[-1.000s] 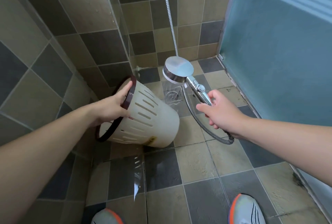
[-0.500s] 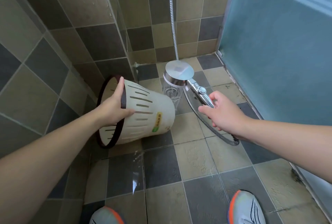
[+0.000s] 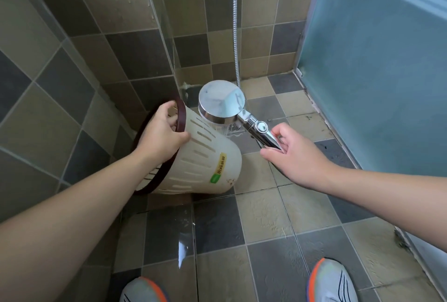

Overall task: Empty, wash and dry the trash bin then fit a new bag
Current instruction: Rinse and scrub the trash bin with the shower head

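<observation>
Washing stage: one emptied trash bin (image 3: 200, 156), tipped on its side above the tiled floor (image 3: 266, 217) with no bag in view, gripped at its dark rim by the left hand (image 3: 160, 135), one shower head (image 3: 222, 102) whose handle the right hand's (image 3: 297, 156) fingers loosely pinch; drying and bagging apparently remain.

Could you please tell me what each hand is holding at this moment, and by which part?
The left hand grips the cream slotted plastic bin by its dark brown rim; the right hand holds the chrome shower head by its handle.
</observation>
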